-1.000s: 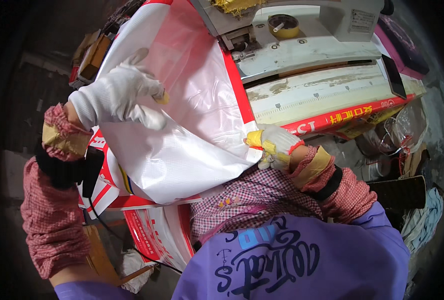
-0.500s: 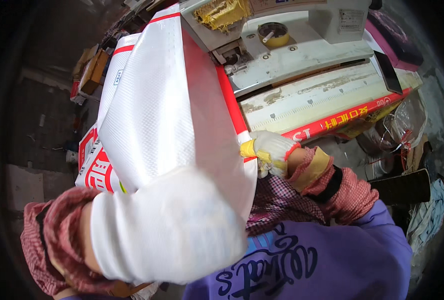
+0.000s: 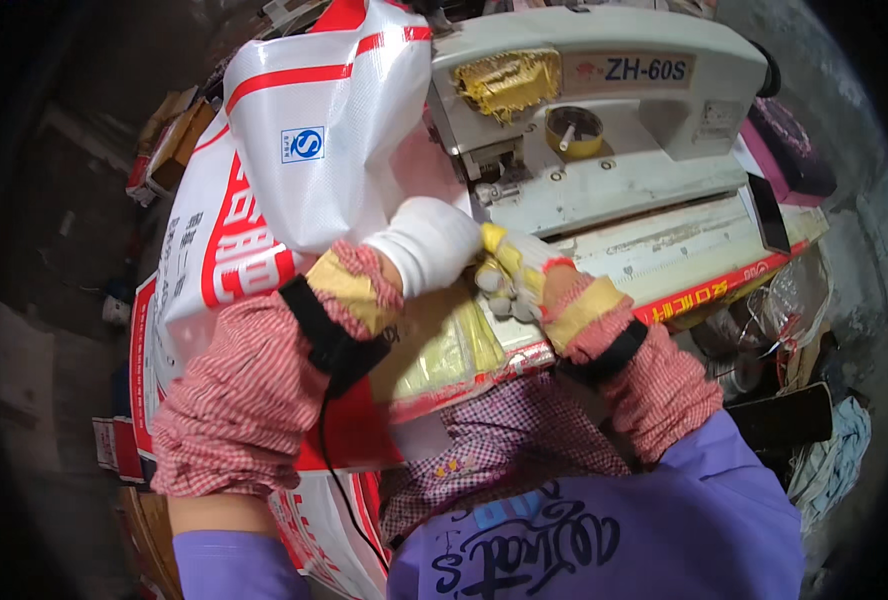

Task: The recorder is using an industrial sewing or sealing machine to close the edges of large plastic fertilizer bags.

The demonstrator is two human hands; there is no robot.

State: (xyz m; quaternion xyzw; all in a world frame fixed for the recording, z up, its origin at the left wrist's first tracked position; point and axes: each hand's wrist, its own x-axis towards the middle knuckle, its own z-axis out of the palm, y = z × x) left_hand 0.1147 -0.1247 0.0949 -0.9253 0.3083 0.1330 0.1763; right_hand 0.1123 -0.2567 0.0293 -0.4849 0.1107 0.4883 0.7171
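A white woven plastic bag [image 3: 349, 150] with red bands and red print stands bunched and folded at the left of a sewing machine [image 3: 654, 130]. My left hand [image 3: 426, 243], in a white glove, is closed at the bag's lower right edge, where the fabric gathers; its fingertips are hidden behind the glove. Close beside it is my right hand [image 3: 514, 272], in a white and yellow glove, with curled fingers in front of the machine's needle end. What lies inside those fingers does not show. Below both hands a yellowish taped surface [image 3: 439, 345] is visible.
A tape roll [image 3: 574, 133] with a white stick in it rests on the machine. A dark phone [image 3: 767, 214] leans at the machine's right end, near a purple box [image 3: 786, 155]. More printed bags [image 3: 334, 520] lie below my left arm. A cable runs down from my left wrist.
My left hand has moved from the near side up to beside my right hand. The bag has folded over, showing its printed side. My right hand stays near the machine's front edge.
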